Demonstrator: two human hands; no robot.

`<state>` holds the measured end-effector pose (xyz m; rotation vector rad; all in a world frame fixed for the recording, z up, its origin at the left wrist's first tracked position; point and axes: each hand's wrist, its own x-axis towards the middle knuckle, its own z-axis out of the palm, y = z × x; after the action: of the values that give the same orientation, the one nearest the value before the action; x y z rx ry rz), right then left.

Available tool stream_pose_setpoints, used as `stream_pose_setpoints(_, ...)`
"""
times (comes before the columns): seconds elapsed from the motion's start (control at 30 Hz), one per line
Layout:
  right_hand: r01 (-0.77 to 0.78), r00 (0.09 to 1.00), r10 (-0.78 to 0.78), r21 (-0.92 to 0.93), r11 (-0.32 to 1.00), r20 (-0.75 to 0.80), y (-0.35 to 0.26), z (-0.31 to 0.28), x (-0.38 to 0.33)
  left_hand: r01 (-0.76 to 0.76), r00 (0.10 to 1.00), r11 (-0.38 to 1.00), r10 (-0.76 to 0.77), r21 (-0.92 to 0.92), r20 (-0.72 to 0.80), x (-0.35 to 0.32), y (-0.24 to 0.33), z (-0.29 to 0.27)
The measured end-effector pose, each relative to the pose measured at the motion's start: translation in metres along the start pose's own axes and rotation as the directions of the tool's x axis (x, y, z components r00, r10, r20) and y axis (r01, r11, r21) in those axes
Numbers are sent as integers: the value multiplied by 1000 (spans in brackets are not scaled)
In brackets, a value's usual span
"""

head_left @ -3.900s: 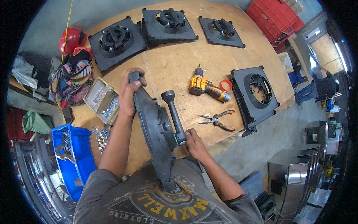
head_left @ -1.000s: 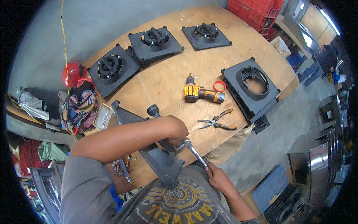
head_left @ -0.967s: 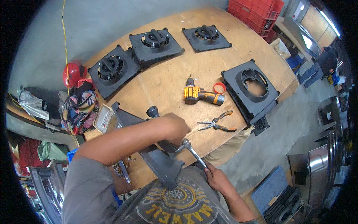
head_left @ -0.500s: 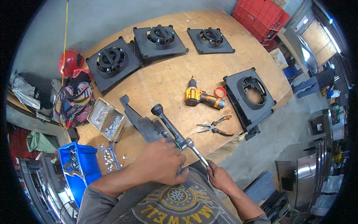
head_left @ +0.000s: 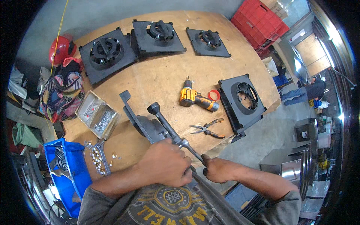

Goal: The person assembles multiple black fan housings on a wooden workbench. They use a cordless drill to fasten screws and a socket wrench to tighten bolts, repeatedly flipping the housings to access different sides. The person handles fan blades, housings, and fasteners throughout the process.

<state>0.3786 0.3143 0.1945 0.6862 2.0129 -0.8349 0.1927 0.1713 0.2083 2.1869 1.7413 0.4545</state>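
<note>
My left hand [head_left: 165, 164] is closed at the near table edge, gripping a black plate assembly [head_left: 144, 125] that stands tilted on edge. A black tube [head_left: 164, 122] with a round knob end sticks out from this assembly, just beyond my knuckles. My right hand [head_left: 220, 169] is wrapped around the handle of a ratchet wrench [head_left: 194, 150]. The wrench's head sits at the near end of the tube, beside my left fingers. What the head engages is hidden from view.
On the wooden table [head_left: 157, 80] lie a yellow-black cordless drill [head_left: 189, 96], a red ring [head_left: 213, 95], pliers [head_left: 207, 128] and several black vent plates [head_left: 243, 103]. Left are a screw box [head_left: 98, 114], loose fittings [head_left: 98, 161] and a blue bin [head_left: 69, 168]. Red crates [head_left: 258, 24] stand behind; a person [head_left: 307, 92] is far right.
My right hand has swung the wrench handle a little away from my body, and my right forearm is raised outward. The left hand keeps its grip. The whole view has shifted slightly.
</note>
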Motion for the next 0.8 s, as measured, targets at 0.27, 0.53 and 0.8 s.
stream_pose_setpoints(0.27,34,999,-16,732,680,-32,39,21,58,-56,993,998,60,42,-100,-3,-1,2)
stream_pose_setpoints(0.53,369,912,-166,572,732,-375,107,36,91,356,777,933,-331,-59,-536,-57,6,9)
stream_pose_setpoints(0.8,825,565,-414,484,291,-714,75,12,113,102,-31,162,-986,-982,-166,-122,4,50)
